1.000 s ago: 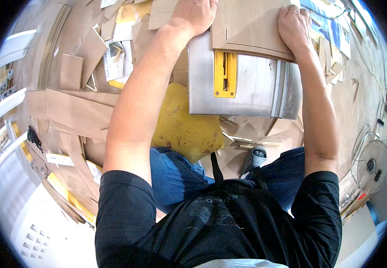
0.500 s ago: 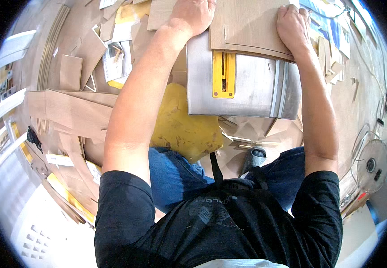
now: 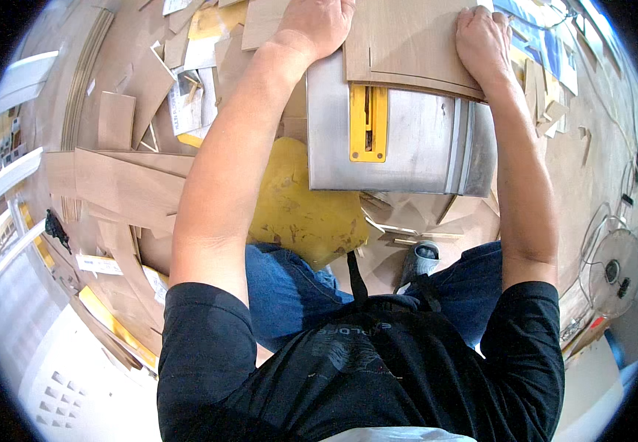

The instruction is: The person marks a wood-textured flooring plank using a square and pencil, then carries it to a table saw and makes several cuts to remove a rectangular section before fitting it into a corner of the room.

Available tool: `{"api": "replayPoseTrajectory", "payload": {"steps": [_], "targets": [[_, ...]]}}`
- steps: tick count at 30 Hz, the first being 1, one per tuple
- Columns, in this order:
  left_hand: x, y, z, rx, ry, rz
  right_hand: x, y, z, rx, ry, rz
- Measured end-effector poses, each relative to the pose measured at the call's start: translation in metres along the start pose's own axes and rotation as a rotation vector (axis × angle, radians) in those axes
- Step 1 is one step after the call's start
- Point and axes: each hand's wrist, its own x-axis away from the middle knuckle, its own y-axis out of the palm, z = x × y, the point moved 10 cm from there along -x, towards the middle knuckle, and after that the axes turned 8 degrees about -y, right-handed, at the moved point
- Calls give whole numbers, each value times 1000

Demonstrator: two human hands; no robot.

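A wooden board lies over the metal top of a table saw, covering its far part. A yellow slotted insert shows in the metal below the board's near edge. At the board's left edge, my left hand grips it with curled fingers, partly cut off by the top of the picture. Opposite, my right hand holds the right edge, fingers bent down on it. Beside the saw, down to the left, is a yellow panel with dark scuffs.
Wooden offcuts and white papers litter the floor on the left. A fan and loose cables lie at the right. A white rail runs along the far left. My slippered foot shows below the saw.
Very little differs: the board, saw top and my left hand appear a few pixels further left in the picture. Both hands keep their hold.
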Motion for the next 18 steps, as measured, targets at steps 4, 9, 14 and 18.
{"api": "replayPoseTrajectory", "payload": {"steps": [4, 9, 14, 18], "targets": [[-1, 1, 2, 0, 4, 2, -4, 19, 17, 49, -30, -34], [-2, 3, 0, -13, -6, -9, -5, 27, 22, 0, -37, -21], [-2, 3, 2, -10, 18, -9, -5, 25, 25, 46, -3, -51], [-1, 2, 0, -1, -4, -17, 2, -1, 2, -183, 79, -30]]}}
